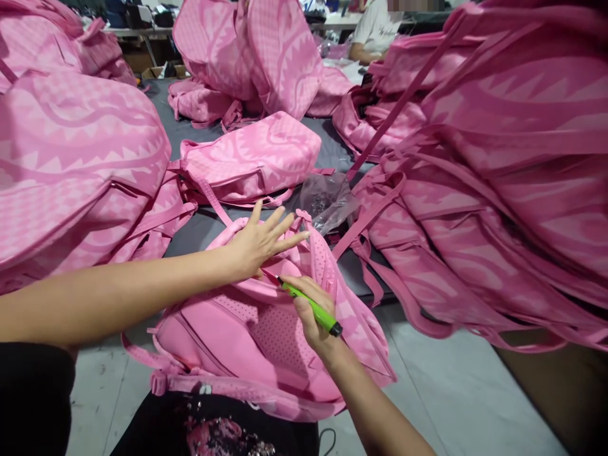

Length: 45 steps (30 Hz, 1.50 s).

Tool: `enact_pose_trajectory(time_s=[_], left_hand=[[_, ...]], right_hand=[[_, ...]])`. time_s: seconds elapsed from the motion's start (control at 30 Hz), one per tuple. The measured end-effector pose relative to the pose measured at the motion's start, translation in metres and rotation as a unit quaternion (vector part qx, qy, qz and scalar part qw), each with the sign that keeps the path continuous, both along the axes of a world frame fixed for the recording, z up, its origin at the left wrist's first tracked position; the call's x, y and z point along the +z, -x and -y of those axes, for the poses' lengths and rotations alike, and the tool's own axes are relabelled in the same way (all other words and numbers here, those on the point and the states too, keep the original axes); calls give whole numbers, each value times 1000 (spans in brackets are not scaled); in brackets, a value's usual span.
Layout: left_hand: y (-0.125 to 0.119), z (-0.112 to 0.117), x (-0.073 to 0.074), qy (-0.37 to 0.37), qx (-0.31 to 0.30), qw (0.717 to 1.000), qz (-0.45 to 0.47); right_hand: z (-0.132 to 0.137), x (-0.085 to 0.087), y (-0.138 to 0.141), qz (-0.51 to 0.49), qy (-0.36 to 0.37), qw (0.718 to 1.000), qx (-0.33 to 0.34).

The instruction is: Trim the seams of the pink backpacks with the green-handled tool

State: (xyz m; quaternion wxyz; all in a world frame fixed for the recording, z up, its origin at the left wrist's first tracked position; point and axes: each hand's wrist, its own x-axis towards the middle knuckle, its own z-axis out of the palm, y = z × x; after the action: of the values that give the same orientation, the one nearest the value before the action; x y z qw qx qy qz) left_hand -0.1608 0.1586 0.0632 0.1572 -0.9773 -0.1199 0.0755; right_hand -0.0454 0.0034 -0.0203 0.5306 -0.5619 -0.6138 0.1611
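Observation:
A pink backpack [285, 329] lies across my lap and the table edge, its dotted mesh back panel and straps facing up. My left hand [259, 244] rests on its upper part with the fingers spread. My right hand [316, 310] is closed around a green marker pen [311, 307] with a black end. The pen's front end points up and left, at the pink fabric just below my left hand; whether the tip touches the fabric I cannot tell.
More patterned pink backpacks lie around: a large one [76, 152] at the left, a smaller one [256, 155] ahead, and a tall pile [513, 177] at the right. A clear plastic bag [327, 199] sits on the grey table [190, 237]. Another person [377, 31] is at the back.

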Motion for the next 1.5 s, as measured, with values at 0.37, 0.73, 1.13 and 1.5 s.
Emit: enact_pose_trajectory(time_s=[0.37, 0.73, 1.13, 1.5], left_hand=[[0, -5, -8, 22, -18, 999, 39], [-9, -9, -21, 33, 23, 998, 39], [-13, -13, -20, 73, 47, 996, 31], [-21, -14, -16, 74, 63, 995, 15]], right_hand=[[-13, 26, -26, 42, 136, 989, 35], [-21, 35, -31, 79, 177, 976, 101], [-35, 37, -27, 176, 182, 962, 97], [-26, 25, -20, 134, 139, 981, 3]])
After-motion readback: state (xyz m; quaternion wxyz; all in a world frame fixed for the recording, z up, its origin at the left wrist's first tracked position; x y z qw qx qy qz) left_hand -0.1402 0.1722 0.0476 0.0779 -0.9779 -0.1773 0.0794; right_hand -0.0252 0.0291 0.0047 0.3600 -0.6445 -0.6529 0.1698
